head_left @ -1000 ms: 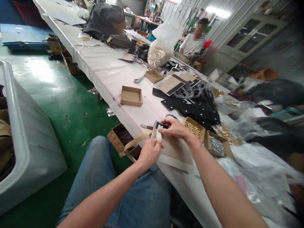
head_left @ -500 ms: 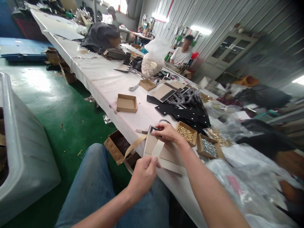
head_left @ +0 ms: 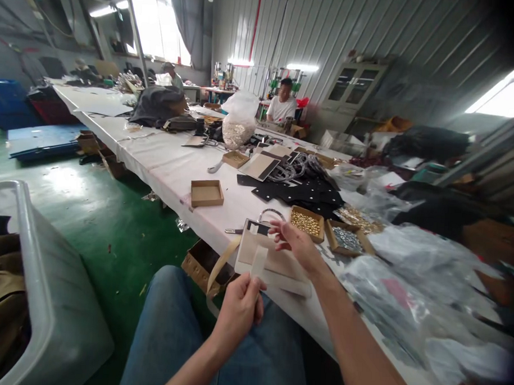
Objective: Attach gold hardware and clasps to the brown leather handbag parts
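My left hand [head_left: 241, 301] is closed on a pale strip of tape [head_left: 259, 260] that stands up from the thumb and fingers, over the near side of a beige bag panel [head_left: 280, 263]. A black patch with a small white piece [head_left: 254, 229] on it lies along the panel's far edge, where a grey loop handle [head_left: 273, 212] sticks out. Just above that edge, my right hand [head_left: 295, 244] hovers with fingers slightly bent and apart, nothing visible in them. A longer tan strip [head_left: 221, 264] hangs over the table edge beside my left hand.
Boxes of gold studs [head_left: 306, 223] and silver studs [head_left: 346, 239] stand to the right, near plastic bags [head_left: 389, 276]. Farther back are a shallow cardboard box [head_left: 207, 194] and black studded pieces [head_left: 290, 192]. A grey bin [head_left: 60, 286] stands at left. A person [head_left: 282, 106] sits across the table.
My right hand has lifted off the panel's far edge and its fingers have opened, uncovering a small white piece on the black patch. The left hand keeps its tape strip. The camera view has tilted.
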`<move>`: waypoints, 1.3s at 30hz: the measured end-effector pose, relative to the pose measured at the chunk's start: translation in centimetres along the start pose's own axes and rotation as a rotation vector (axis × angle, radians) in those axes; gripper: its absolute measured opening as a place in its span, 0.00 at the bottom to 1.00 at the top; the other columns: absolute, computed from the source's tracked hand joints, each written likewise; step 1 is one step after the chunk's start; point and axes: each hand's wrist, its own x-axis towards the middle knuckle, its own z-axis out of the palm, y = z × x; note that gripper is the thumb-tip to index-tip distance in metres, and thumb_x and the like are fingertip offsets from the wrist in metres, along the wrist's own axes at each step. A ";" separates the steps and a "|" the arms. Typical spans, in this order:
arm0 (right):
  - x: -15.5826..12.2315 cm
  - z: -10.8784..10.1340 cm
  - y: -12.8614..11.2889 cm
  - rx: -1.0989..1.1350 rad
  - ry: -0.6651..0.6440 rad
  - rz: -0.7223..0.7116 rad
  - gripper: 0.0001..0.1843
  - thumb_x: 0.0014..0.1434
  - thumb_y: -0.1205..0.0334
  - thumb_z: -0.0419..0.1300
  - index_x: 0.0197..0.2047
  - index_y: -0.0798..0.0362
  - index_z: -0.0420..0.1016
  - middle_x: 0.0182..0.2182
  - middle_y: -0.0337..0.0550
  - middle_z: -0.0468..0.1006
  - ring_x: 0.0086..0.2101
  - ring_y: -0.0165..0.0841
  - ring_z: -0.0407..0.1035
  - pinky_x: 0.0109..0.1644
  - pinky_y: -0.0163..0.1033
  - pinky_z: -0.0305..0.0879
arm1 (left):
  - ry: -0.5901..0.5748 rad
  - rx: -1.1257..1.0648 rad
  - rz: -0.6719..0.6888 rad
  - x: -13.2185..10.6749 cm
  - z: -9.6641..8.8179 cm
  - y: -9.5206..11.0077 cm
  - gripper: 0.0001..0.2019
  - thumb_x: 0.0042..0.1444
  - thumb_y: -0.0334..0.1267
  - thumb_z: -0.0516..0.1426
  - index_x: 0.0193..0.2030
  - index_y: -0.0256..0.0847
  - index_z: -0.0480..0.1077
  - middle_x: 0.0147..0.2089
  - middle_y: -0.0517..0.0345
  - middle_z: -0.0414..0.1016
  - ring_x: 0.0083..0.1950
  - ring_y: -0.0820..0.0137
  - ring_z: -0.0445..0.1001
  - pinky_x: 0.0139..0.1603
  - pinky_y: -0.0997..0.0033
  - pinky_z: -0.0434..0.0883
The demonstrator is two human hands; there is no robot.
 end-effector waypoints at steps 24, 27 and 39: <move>-15.1 2.4 2.7 -0.335 0.232 0.104 0.35 0.70 0.27 0.65 0.26 0.49 0.79 0.24 0.44 0.78 0.28 0.38 0.72 0.32 0.41 0.67 | -0.288 0.072 -0.134 0.4 2.5 -2.7 0.30 0.74 0.68 0.58 0.54 0.38 0.78 0.22 0.61 0.75 0.15 0.71 0.67 0.15 0.74 0.64; -14.7 0.4 2.3 -0.515 0.302 0.035 0.29 0.69 0.31 0.69 0.32 0.48 0.83 0.29 0.44 0.82 0.30 0.37 0.73 0.37 0.41 0.70 | -0.250 0.062 -0.143 0.5 2.2 -2.8 0.29 0.75 0.66 0.58 0.52 0.37 0.78 0.31 0.53 0.84 0.15 0.75 0.64 0.14 0.76 0.59; -10.6 -5.3 1.5 -0.370 0.256 0.091 0.23 0.66 0.37 0.74 0.44 0.49 0.90 0.38 0.46 0.89 0.37 0.40 0.78 0.41 0.42 0.71 | -0.194 0.075 -0.179 2.2 5.1 -1.8 0.24 0.72 0.60 0.60 0.43 0.38 0.78 0.28 0.51 0.84 0.15 0.72 0.68 0.15 0.74 0.64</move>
